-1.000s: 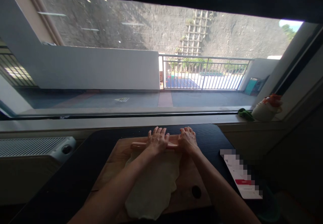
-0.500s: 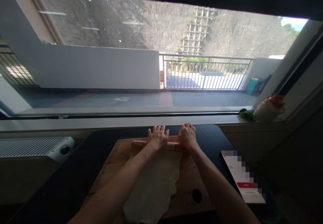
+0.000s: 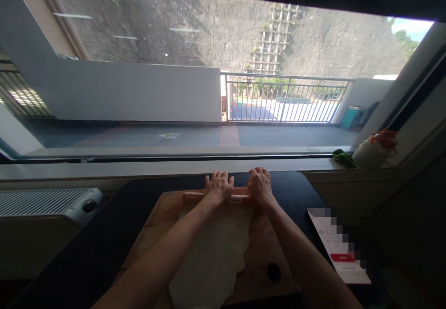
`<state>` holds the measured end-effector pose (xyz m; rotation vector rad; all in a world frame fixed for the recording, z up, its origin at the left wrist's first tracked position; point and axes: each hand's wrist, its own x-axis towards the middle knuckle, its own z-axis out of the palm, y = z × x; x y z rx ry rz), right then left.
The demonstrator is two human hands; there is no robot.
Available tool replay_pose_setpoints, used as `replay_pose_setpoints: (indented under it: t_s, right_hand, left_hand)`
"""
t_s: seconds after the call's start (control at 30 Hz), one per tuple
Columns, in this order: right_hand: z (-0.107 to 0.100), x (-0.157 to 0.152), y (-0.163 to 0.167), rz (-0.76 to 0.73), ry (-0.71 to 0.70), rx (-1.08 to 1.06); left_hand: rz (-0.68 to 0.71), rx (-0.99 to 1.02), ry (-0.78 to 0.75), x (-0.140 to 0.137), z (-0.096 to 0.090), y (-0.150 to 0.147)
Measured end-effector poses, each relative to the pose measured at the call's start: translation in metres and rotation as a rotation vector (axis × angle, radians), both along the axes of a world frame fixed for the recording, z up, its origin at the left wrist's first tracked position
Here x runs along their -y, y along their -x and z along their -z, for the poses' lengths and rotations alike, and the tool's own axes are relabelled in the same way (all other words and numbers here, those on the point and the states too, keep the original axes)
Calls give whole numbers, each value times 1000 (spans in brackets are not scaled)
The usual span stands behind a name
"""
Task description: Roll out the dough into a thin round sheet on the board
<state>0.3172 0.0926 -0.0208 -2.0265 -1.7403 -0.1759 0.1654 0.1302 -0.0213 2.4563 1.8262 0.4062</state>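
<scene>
While daylight pours through the wide window (image 3: 139, 90) that fills the upper part of the view, the work goes on below it on a dark tabletop (image 3: 104, 234) pushed up against the sill. To the left of the tabletop sits a white radiator (image 3: 45, 202) with a dark knob. A wooden board (image 3: 259, 253) lies on the tabletop, with a round hole near its nearer right corner. Spread over the board is a pale sheet of dough (image 3: 216, 253), rolled thin, uneven at the edges and running from the far part of the board toward the person. On the tabletop to the right of the board lies a white card (image 3: 339, 253) with a red patch; its print is blurred. On the sill at the far right stands a white pot with an orange top (image 3: 374, 150), and just beside it lies a green cloth (image 3: 343, 158).

Across the far end of the dough lies a wooden rolling pin (image 3: 237, 199), crosswise to the arms. The left hand (image 3: 219, 187) rests flat on the pin's left part, grip open, fingers spread and palm down. The right hand (image 3: 259, 184) presses likewise on the right part, grip open, fingers stretched forward over the pin.
</scene>
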Motion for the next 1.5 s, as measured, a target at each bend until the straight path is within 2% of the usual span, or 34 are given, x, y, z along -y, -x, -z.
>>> replay_pose_setpoints:
  t_s: [0.13, 0.27, 0.4, 0.53, 0.6, 0.77, 0.93, 1.07, 1.13, 1.23, 1.37, 1.5]
  right_hand:
    - [6, 24, 6, -74, -108, 11]
    - [15, 41, 7, -129, -96, -22]
    - [9, 12, 0, -15, -13, -49]
    - [1, -12, -4, -7, -50, -9]
    - [1, -9, -3, -38, -86, 13]
    - [4, 13, 1, -200, -153, 12]
    - [-3, 2, -3, -221, -166, -5]
    - [-6, 0, -6, -332, -215, 39]
    - [-5, 5, -5, -342, -202, 56]
    - [-1, 15, -2, -240, -152, 25]
    - [9, 39, 10, -86, -82, -56]
    - [20, 86, 29, -148, -103, -5]
  left_hand:
    - [33, 1, -40, 16, 8, 9]
    - [93, -21, -61, 32, 16, 18]
    - [-6, -24, 5, 10, 6, 6]
    - [-94, -23, 32, -11, -4, -5]
    - [-82, -13, -1, -10, -2, -4]
    - [59, 0, -82, 5, 10, 7]
    - [-22, -21, 9, -16, 7, 2]
    - [-34, -22, -40, -33, 1, -5]
    - [-46, -21, -65, -35, -1, -7]
    - [-53, -22, -70, -28, -2, -6]
    - [-28, -5, -115, 1, 4, 8]
    - [96, -8, -211, 44, 14, 36]
